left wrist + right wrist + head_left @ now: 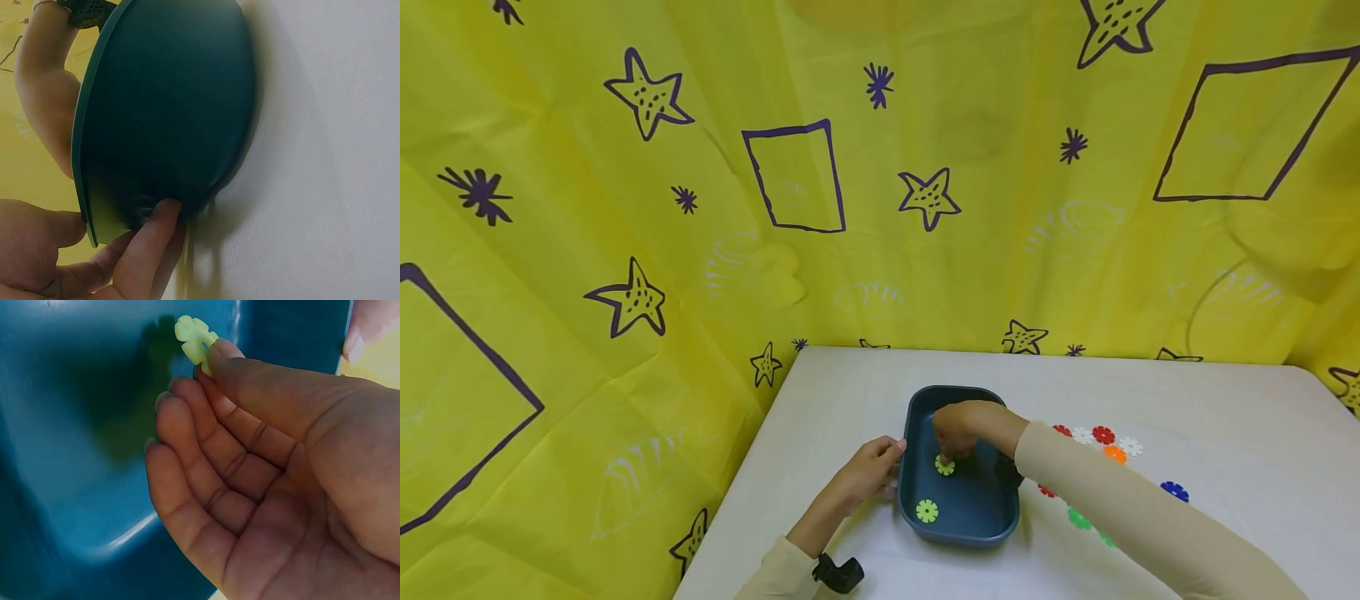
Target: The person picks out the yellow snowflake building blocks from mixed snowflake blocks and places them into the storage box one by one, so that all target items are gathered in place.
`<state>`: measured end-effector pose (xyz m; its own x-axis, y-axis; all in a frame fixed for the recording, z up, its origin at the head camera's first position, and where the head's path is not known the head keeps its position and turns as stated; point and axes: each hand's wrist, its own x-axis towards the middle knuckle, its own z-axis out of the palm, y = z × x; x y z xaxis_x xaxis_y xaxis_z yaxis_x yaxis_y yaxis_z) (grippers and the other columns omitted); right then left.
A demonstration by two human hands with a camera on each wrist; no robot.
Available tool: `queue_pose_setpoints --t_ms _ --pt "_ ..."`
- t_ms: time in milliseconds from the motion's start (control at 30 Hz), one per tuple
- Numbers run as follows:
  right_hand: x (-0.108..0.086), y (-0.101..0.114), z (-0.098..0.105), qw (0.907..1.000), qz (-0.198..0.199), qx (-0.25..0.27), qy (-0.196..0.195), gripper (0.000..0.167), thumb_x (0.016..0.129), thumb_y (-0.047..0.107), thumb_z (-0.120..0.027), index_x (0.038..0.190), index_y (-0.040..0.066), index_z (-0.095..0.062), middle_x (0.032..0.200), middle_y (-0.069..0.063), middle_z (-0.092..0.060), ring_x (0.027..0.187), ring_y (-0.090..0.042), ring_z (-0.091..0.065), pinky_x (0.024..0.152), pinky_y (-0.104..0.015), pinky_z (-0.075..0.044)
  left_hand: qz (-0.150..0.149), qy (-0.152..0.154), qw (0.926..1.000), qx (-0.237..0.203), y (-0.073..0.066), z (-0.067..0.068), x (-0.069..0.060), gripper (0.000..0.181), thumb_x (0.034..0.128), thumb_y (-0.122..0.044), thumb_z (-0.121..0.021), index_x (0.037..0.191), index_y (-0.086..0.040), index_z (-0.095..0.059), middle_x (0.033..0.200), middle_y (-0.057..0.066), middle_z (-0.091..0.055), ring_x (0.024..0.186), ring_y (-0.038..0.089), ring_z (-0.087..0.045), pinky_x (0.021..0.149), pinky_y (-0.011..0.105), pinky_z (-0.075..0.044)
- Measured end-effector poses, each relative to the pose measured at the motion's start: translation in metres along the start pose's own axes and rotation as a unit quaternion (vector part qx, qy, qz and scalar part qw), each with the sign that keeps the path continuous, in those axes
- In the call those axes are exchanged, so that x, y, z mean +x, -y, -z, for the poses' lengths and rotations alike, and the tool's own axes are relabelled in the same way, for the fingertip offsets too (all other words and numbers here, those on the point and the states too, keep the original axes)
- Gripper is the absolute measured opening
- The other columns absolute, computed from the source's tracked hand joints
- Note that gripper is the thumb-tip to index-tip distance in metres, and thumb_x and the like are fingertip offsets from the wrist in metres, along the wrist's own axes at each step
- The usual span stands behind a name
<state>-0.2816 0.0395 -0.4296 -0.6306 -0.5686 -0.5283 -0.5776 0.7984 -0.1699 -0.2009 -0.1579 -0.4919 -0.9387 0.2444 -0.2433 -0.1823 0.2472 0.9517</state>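
A dark blue plastic tub (977, 512) with rounded corners stands on the white table. Inside it, my right hand (964, 425) pinches a yellow-green flower-shaped disc (192, 331) between thumb and index finger, just over the floor of the tub. The other fingers curl loosely in the right wrist view. A second yellow-green disc (927, 511) lies flat near the tub's front left corner. On the left side my left hand (868, 471) holds the tub, its thumb at the rim and its fingers against the outer wall (169, 106).
Right of the tub, several loose discs lie on the table, among them red (1103, 435), white (1131, 447), orange (1115, 454), blue (1175, 491) and green (1078, 518). My right forearm passes over part of them. A yellow patterned sheet (985, 275) hangs behind the white tabletop (850, 392).
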Motion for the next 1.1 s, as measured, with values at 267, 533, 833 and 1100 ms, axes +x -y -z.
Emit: queue_pose_setpoints --t_ms 267,533,833,1100 --pt "0.004 0.018 -0.006 0.9985 -0.056 0.002 0.000 0.026 0.098 0.029 -0.078 0.082 0.009 -0.072 0.067 0.000 -0.060 0.065 -0.014 -0.059 0.063 -0.027 -0.047 -0.004 -0.001 1.0000 0.008 0.000 0.000 -0.001 0.040 0.1127 -0.036 -0.051 0.121 0.001 -0.064 0.119 0.013 -0.069 0.104 0.023 -0.068 0.085 0.043 -0.063" --pt "0.009 0.024 -0.012 0.9977 -0.055 0.038 0.003 0.023 0.098 0.027 -0.078 0.083 0.009 -0.073 0.074 -0.003 -0.067 0.068 -0.015 -0.063 0.077 -0.032 -0.058 -0.008 -0.005 0.9999 0.011 0.000 -0.001 -0.001 0.039 0.1126 -0.035 -0.051 0.121 0.001 -0.064 0.121 0.013 -0.069 0.105 0.022 -0.067 0.083 0.041 -0.063" --pt "0.006 0.028 -0.018 0.9975 -0.047 0.051 -0.006 0.022 0.096 0.029 -0.080 0.084 0.012 -0.073 0.074 -0.001 -0.069 0.068 -0.015 -0.065 0.074 -0.032 -0.058 -0.006 -0.004 0.9999 0.009 -0.001 -0.002 -0.002 0.041 0.1124 -0.035 -0.052 0.122 0.003 -0.063 0.122 0.016 -0.069 0.109 0.026 -0.068 0.083 0.040 -0.063" --pt "0.004 0.030 -0.020 0.9974 -0.041 0.059 -0.007 0.022 0.095 0.029 -0.081 0.085 0.011 -0.074 0.075 -0.001 -0.070 0.071 -0.016 -0.068 0.077 -0.033 -0.059 -0.007 -0.001 0.9999 0.010 0.000 -0.001 -0.002 0.041 0.1126 -0.035 -0.051 0.122 0.003 -0.062 0.121 0.016 -0.068 0.108 0.025 -0.067 0.083 0.040 -0.063"
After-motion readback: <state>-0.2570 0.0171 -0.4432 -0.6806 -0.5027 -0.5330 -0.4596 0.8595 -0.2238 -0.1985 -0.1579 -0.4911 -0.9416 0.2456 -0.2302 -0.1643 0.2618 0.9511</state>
